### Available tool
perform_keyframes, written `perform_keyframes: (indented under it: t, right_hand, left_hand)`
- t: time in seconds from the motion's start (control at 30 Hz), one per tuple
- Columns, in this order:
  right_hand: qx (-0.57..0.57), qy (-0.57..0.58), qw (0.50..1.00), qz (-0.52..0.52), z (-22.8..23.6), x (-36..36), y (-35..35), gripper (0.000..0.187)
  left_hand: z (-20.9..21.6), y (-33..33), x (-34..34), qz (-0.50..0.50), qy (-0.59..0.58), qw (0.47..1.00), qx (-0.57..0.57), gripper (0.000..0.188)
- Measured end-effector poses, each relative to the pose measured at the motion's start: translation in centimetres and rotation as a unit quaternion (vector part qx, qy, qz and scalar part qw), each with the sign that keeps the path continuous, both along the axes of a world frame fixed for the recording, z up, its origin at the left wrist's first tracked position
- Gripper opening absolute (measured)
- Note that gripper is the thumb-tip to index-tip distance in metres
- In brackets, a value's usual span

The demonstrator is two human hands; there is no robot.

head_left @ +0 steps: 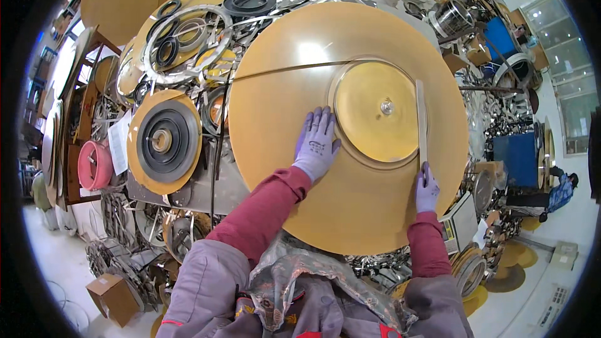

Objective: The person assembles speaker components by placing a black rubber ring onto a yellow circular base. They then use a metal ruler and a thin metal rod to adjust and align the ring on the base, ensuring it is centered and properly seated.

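A large tan disc [275,125] lies before me. Near its middle rests a smaller golden disc [366,109], which has a round metal knob [387,107] on it. My left hand [317,144], in a lilac glove, lies flat on the large disc, just left of the smaller one, fingers stretched out. In the same kind of glove, my right hand [427,191] grips the lower end of a flat metal strip [421,119]. That strip runs away from me along the right edge of the golden disc. A thin dark line crosses the large disc from its left edge toward the centre.
Left of the large disc sits a black ringed part [168,139] on a tan plate. Metal rings [188,44] and black rings [249,2] crowd the far left. A pink bucket [95,165] and a cardboard box [114,299] stand left. A person [559,194] is at far right.
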State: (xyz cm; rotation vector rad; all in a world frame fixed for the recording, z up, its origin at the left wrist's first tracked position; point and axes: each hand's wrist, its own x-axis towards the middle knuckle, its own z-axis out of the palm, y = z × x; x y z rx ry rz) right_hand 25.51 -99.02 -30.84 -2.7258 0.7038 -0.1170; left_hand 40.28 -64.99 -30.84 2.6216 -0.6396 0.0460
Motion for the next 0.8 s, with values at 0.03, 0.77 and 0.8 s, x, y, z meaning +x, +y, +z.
perform_keyframes:
  t: [0.03, 0.77, 0.8]
  right_hand:
    - [0.028, -0.029, 0.999, 0.002, -0.1, 0.0, -0.4, 0.041]
    - [-0.133, 0.041, 0.985, -0.098, -2.2, -5.5, -1.0, 0.052]
    - [-0.144, 0.060, 0.981, -0.117, -2.7, -6.3, -0.9, 0.052]
  left_hand:
    - [0.0, -0.5, 0.1, -0.005, 0.001, 1.000, -0.002, 0.068]
    - [-0.5, 7.0, -7.9, 0.057, 0.034, 0.994, -0.088, 0.068]
    - [0.0, 7.8, -8.4, 0.043, 0.057, 0.989, -0.130, 0.065]
